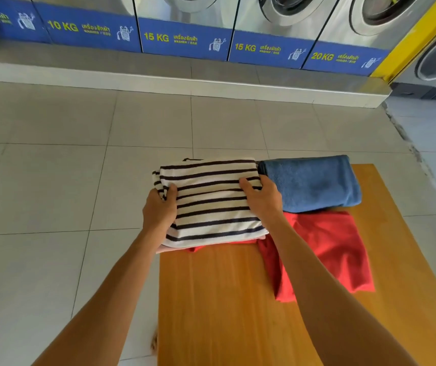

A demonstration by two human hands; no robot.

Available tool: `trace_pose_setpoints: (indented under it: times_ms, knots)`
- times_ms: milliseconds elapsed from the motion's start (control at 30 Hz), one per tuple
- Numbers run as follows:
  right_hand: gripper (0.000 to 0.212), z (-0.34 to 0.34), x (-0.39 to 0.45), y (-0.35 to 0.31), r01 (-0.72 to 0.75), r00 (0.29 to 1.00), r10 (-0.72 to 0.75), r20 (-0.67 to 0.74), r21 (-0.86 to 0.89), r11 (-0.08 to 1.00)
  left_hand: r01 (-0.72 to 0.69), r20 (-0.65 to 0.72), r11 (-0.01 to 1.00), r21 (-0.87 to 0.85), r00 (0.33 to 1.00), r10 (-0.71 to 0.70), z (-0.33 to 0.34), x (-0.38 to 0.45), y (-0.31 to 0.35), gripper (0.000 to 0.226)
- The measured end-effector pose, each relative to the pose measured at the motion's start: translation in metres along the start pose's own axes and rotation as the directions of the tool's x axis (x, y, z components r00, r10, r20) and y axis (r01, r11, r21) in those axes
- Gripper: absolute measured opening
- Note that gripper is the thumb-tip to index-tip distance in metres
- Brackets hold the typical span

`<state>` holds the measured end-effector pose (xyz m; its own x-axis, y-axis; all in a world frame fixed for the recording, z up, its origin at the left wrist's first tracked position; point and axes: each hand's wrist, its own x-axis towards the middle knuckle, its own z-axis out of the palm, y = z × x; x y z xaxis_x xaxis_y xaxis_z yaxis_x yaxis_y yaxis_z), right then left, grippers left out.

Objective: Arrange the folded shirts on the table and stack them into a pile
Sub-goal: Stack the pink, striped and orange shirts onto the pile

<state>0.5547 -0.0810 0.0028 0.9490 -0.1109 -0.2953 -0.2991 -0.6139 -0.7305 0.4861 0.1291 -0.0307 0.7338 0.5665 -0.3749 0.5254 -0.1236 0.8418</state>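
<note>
Both arms reach forward over the orange wooden table (pixel 225 299); the left hand (pixel 158 210) and right hand (pixel 263 198) grip opposite sides of a folded black-and-white striped shirt (pixel 211 204) between them, at the table's far-left corner, beside folded blue (pixel 312 182) and red (pixel 328 249) shirts.

Both forearms were bare from the lower edge of the view up to the wrists, with no sleeve reaching into sight. The left hand (pixel 159 210) and the right hand (pixel 262 198) were bare too, without gloves. No ring, watch or band showed on either wrist or on the visible fingers.
</note>
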Motion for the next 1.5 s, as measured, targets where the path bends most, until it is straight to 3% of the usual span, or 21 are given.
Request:
trace_pose_setpoints:
  times_ms: [200, 300, 367, 467, 533, 600, 667, 733, 800, 867, 933, 1033, 1100, 1167, 1300, 1500]
  knots:
    - [0.044, -0.013, -0.021, -0.007, 0.022, 1.0, -0.022, 0.002, -0.029, 0.999, 0.098, 0.064, 0.994, 0.04, 0.993, -0.1, -0.019, -0.012, -0.002, 0.058]
    - [0.035, -0.032, -0.06, 0.011, 0.041, 0.999, -0.041, -0.016, -0.02, 0.999, 0.038, -0.01, 0.977, 0.21, 0.999, -0.036, -0.05, -0.054, -0.031, 0.063]
    - [0.042, -0.045, -0.095, 0.032, 0.034, 0.999, -0.035, -0.019, -0.065, 0.997, 0.031, 0.001, 0.956, 0.293, 0.999, -0.033, -0.068, -0.101, -0.059, 0.06]
    - [0.043, -0.06, -0.158, 0.083, 0.008, 1.0, -0.008, 0.003, -0.144, 0.99, 0.105, 0.127, 0.911, 0.399, 0.977, -0.169, -0.087, -0.182, -0.104, 0.065]
    - [0.031, -0.073, -0.204, 0.121, -0.056, 0.992, 0.071, 0.107, -0.139, 0.989, 0.199, 0.218, 0.882, 0.427, 0.924, -0.314, -0.097, -0.232, -0.133, 0.077]
    - [0.016, -0.093, -0.249, 0.154, -0.226, 0.909, 0.248, 0.335, -0.106, 0.968, 0.332, 0.3, 0.845, 0.419, 0.828, -0.474, -0.107, -0.278, -0.159, 0.085]
    - [0.027, -0.112, -0.291, 0.175, -0.33, 0.724, 0.389, 0.569, -0.209, 0.921, 0.442, 0.382, 0.819, 0.366, 0.731, -0.566, -0.116, -0.316, -0.18, 0.095]
    - [0.042, -0.117, -0.328, 0.188, -0.299, 0.588, 0.41, 0.697, -0.284, 0.911, 0.518, 0.397, 0.794, 0.319, 0.687, -0.608, -0.12, -0.341, -0.193, 0.104]
    - [0.047, -0.106, -0.357, 0.194, -0.27, 0.544, 0.377, 0.749, -0.27, 0.924, 0.557, 0.396, 0.776, 0.298, 0.668, -0.631, -0.12, -0.352, -0.198, 0.111]
    - [0.044, -0.081, -0.377, 0.195, -0.227, 0.601, 0.332, 0.727, -0.243, 0.943, 0.604, 0.44, 0.766, 0.222, 0.639, -0.631, -0.118, -0.356, -0.202, 0.118]
    - [0.037, -0.056, -0.388, 0.199, -0.139, 0.742, 0.241, 0.625, -0.208, 0.968, 0.641, 0.453, 0.756, 0.134, 0.639, -0.622, -0.117, -0.354, -0.199, 0.114]
    - [0.028, -0.042, -0.381, 0.2, -0.105, 0.863, 0.14, 0.485, -0.099, 0.989, 0.586, 0.326, 0.806, 0.089, 0.747, -0.579, -0.116, -0.348, -0.189, 0.093]
    - [0.027, -0.043, -0.366, 0.195, -0.139, 0.893, 0.142, 0.426, -0.037, 0.99, 0.493, 0.195, 0.864, 0.098, 0.842, -0.503, -0.117, -0.344, -0.182, 0.078]
    - [0.029, -0.046, -0.345, 0.189, -0.154, 0.936, 0.14, 0.323, 0.02, 0.988, 0.409, 0.157, 0.907, 0.102, 0.893, -0.421, -0.116, -0.338, -0.173, 0.068]
    - [0.032, -0.055, -0.293, 0.18, -0.138, 0.981, 0.135, 0.136, 0.007, 0.99, 0.333, 0.254, 0.931, 0.15, 0.897, -0.362, -0.097, -0.338, -0.158, 0.045]
    - [0.054, -0.068, -0.267, 0.182, -0.093, 0.956, 0.161, 0.246, -0.27, 0.958, 0.123, 0.104, 0.917, 0.38, 0.979, -0.175, -0.066, -0.354, -0.15, 0.031]
